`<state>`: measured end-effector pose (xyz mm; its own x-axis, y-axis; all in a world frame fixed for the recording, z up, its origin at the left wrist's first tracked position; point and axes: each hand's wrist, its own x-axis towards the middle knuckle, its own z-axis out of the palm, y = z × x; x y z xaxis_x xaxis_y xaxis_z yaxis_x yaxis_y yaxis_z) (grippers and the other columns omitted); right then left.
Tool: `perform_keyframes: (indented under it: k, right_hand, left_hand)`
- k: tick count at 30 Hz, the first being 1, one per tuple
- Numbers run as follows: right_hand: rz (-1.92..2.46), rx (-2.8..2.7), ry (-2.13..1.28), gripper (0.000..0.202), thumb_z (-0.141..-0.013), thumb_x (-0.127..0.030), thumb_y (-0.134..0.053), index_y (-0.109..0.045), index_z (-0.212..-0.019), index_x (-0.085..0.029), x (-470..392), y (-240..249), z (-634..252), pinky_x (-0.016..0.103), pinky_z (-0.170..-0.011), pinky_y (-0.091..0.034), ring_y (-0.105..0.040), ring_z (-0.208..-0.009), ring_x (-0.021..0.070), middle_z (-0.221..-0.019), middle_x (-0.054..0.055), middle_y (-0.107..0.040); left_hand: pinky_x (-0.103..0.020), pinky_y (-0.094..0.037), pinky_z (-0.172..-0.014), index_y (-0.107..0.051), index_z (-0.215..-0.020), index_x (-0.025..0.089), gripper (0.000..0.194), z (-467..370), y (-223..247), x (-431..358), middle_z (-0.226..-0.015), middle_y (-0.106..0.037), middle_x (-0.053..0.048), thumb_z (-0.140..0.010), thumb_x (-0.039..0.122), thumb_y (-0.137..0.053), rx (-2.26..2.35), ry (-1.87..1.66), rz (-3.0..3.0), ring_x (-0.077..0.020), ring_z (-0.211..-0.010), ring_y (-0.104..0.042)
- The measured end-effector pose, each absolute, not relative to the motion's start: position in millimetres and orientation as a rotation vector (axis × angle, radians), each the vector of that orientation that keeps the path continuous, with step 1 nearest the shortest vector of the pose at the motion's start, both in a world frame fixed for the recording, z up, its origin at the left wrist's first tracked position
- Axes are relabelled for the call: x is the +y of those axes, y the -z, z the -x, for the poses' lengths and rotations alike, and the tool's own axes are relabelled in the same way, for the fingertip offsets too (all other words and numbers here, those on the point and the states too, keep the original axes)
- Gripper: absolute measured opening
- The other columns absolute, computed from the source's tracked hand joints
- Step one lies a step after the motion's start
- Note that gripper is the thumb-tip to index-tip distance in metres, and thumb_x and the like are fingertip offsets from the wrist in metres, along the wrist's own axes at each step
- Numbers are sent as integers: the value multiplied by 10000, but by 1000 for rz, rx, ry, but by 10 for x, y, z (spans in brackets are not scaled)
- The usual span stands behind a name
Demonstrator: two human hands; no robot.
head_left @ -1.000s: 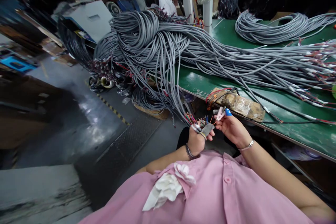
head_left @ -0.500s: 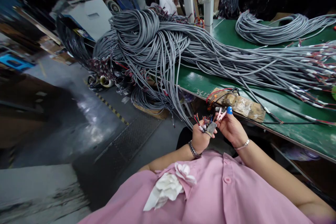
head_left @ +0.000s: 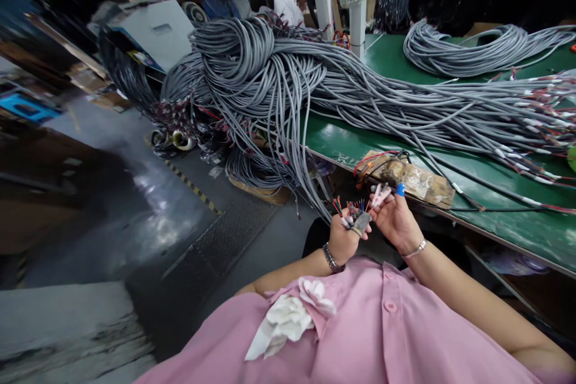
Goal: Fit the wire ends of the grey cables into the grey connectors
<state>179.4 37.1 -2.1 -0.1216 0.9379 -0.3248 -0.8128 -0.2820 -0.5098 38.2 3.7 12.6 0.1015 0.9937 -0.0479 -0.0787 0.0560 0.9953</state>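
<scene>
Cable end [head_left: 353,209] pinched in left hand [head_left: 344,239]; right hand [head_left: 395,219] touches its wires.

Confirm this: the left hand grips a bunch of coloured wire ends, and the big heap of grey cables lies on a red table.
Not quite. The head view shows the left hand gripping the coloured wire ends, and the grey cables are heaped there, but the table is green, not red.

The room is dim, with soft light from above. The green table [head_left: 517,234] looks bright – the floor [head_left: 171,216] has a shiny white patch of glare. The left side is smeared and blurry. Things bend and stretch near the edges. The far back is dark, and the pink shirt [head_left: 382,336] is evenly lit.
</scene>
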Motion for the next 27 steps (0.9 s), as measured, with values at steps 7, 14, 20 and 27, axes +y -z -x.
perform_keyframes:
  k: [7,14,20,27]
  right_hand:
    - [781,-188,-1759,365,-820,-562,-561,-668,-851,-214,244,207,-2064,250,-598,-525,-633,-719,144,-870,41,-699]
    - [822,-314,-1836,249,-809,-439,-627,-690,-911,-220,83,293,-2111,250,-601,-513,-609,-671,134,-840,26,-681]
    - [852,-341,-1801,244,-789,-423,-646,-693,-912,-218,23,315,-2172,251,-592,-508,-592,-662,128,-829,25,-672]
    - [934,-343,-1727,200,-772,-402,-658,-690,-868,-230,-84,365,-2327,250,-587,-498,-574,-634,121,-794,13,-659]
  left_hand:
    - [-192,-406,-414,-609,-719,118,350,-282,-125,-43,-580,-628,-28,-755,462,-663,1135,-1109,-1082,-83,-416,-537]
    - [-192,-392,-418,-602,-757,134,371,-277,-63,-75,-590,-641,-16,-757,504,-640,1126,-1125,-1028,-80,-423,-542]
    - [-192,-399,-441,-616,-770,120,378,-349,-41,-9,-629,-661,-39,-762,497,-644,1050,-1055,-1002,-113,-501,-615]
    - [-313,-535,-700,-635,-886,106,405,-411,-13,60,-819,-710,-102,-738,481,-676,905,-1098,-826,-193,-720,-689]
